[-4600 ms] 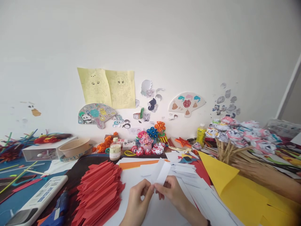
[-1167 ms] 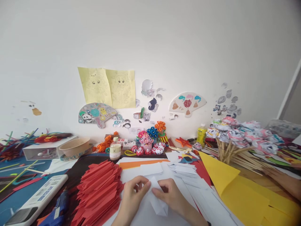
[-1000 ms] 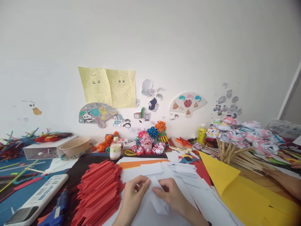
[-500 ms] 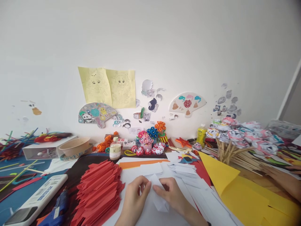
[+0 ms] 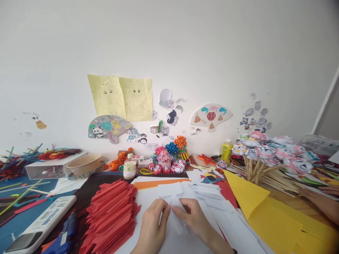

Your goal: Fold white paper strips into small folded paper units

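Rising behind everything, the wall [image 5: 169, 42]: is standing at 12 o'clock, counting from the hands.
Yellow paper [image 5: 278, 218]: is spreading at 3 o'clock.
White sheet [image 5: 145, 203]: is lying beneath both hands as a work surface.
Red folded pieces [image 5: 111, 215]: are lying heaped at 9 o'clock, looking like a finished batch.
Paper flowers [image 5: 272, 151]: are standing bunched at 2 o'clock, seemingly complete.
Left hand [image 5: 153, 224]: is bringing thumb and forefinger almost together, seemingly pinching the held slip's left edge.
Right hand [image 5: 194, 217]: is pressing its thumb on the same slip, fingers curling behind, leaving little gap.
Loose white slips [image 5: 209, 192]: are lying overlapped at 1 o'clock, probably waiting their turn.
Held slip [image 5: 177, 225]: is sitting between both hands, above the white sheet, seeming part-folded; blur is hiding how many creases are remaining.
Flat slip [image 5: 170, 189]: is lying at 12 o'clock, just beyond the fingertips, looking unworked.
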